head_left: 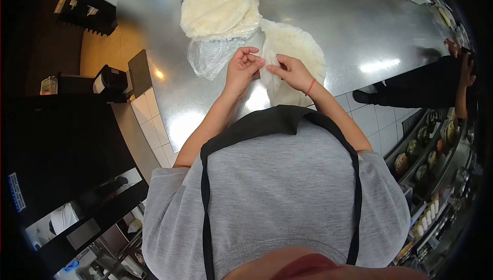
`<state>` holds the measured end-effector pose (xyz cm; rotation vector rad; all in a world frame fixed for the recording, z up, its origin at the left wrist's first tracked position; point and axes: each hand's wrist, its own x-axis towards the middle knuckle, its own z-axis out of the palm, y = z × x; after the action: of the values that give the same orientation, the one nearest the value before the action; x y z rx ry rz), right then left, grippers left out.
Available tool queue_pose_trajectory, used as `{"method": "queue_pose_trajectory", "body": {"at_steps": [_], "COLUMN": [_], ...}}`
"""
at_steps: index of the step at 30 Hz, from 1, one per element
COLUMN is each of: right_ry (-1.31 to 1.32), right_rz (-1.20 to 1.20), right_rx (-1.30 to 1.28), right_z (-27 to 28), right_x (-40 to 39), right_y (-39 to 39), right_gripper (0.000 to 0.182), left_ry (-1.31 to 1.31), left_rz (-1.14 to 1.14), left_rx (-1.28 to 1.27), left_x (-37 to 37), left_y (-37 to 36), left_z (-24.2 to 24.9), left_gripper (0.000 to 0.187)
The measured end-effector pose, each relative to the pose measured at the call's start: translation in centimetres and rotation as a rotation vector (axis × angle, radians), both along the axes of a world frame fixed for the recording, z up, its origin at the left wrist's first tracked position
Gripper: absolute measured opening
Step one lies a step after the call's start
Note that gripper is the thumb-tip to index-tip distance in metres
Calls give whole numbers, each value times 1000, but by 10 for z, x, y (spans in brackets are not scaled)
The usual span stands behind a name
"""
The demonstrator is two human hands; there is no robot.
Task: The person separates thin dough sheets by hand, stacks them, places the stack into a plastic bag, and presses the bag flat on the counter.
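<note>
Since both hands are working on something really thin, tearing would be my main worry here. The right hand (294,73) looks nearly closed, thumb and index finger pinched on a fold of a floppy white sheet (272,82). The left hand (240,73) is loosely curled, thumb and fingertips close together at the other side of that fold. Can't really tell if it's actually got hold of the edge or is just next to it. If the two pull unevenly, or the layers are stuck together, I'd bet on a rip starting right at the fingertips.

The rest of the pale round layers (303,49) lie under and just beyond the right hand, so a hard tug could drag or crease those too. They also reach down toward the near side of the steel table (354,36), close to the black apron (246,126), so leaning in might catch or squash them. Can't see if any part hangs over.

Just beyond the left hand there's a crumpled clear bag (208,59), and past that a bigger round pile (218,5) sits partly on it. Snag that plastic with the left wrist and the pile might shift, imo. Way off to the right of the right hand is another person's hand (466,70), well apart, so bumping seems unlikely.
</note>
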<state>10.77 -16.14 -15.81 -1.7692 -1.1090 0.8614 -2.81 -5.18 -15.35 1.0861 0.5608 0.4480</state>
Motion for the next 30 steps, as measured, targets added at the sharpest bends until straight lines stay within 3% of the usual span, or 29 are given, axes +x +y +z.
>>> {"method": "queue_pose_trajectory", "body": {"at_steps": [2, 4, 8, 13, 16, 19, 23, 25, 27, 28, 30], "right_ry": [87, 104, 83, 132, 79, 25, -135, -257, -61, -75, -303], "right_rz": [-3, 0, 49, -22, -67, -60, -47, -77, -103, -129, -108], "right_rx": [-12, 168, 50, 78, 48, -19, 128, 230, 198, 201, 205], "right_z": [-6, -20, -5, -3, -1, 5, 17, 5, -4, -2, 5], "right_x": [-3, -6, 0, 21, 35, 42, 23, 21, 20, 19, 12], "right_y": [0, 0, -4, -11, -14, -14, -9, -5, -1, -1, -2], "right_gripper": [33, 28, 24, 19, 19, 22, 32, 38, 37, 37, 30], "left_ry": [-23, -21, 60, 188, 176, 222, 182, 152, 98, 112, 108], "left_rz": [12, -22, -129, -150, -139, -253, -348, -325, -269, -186, -129], "left_rx": [15, 282, 185, 492, 411, 255, 219, 381, 316, 441, 571], "left_x": [2, 5, 4, -3, -3, -1, 1, 5, 7, 7, 15], "left_y": [-4, -9, 3, 26, 15, 8, 0, -3, -2, 6, 4], "left_z": [-2, -11, -20, -34, -19, -9, -6, -13, -14, -29, -21], "left_gripper": [32, 34, 37, 29, 16, 18, 19, 20, 23, 24, 25]}}
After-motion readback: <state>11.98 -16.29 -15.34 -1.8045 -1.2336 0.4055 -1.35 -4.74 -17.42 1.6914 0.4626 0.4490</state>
